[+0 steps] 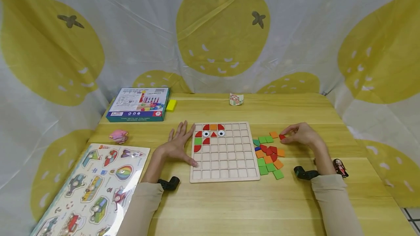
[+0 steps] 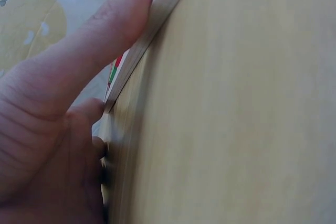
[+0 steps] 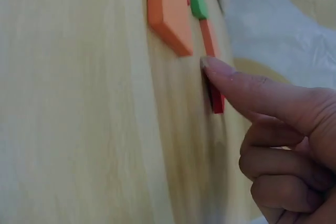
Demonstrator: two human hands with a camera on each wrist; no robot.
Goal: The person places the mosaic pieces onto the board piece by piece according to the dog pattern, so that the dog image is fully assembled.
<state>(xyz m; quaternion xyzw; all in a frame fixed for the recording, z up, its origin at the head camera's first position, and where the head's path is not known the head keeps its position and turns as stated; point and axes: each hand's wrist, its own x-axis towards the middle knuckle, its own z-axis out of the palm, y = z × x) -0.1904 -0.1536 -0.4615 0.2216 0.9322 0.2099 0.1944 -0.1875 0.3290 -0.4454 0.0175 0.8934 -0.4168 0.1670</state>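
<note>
A wooden grid board (image 1: 228, 163) lies on the table. Red tiles, one orange tile (image 1: 213, 127), one green tile (image 1: 198, 141) and two eye tiles (image 1: 206, 133) fill some squares at its upper left. My left hand (image 1: 177, 145) spreads along the board's left edge, thumb over the lower left squares; in the left wrist view the thumb (image 2: 100, 40) lies across the edge. To the right of the loose tiles, my right hand (image 1: 302, 134) pinches a red tile (image 1: 282, 137) between thumb and finger. In the right wrist view the thumb partly covers that red tile (image 3: 219, 103).
Loose green, orange, red and blue tiles (image 1: 268, 158) lie beside the board's right edge. A boxed set (image 1: 137, 105), a yellow block (image 1: 171, 105), a pink toy (image 1: 119, 136) and a picture puzzle (image 1: 108, 177) are at left. A small doll figure (image 1: 340, 167) lies by the right forearm.
</note>
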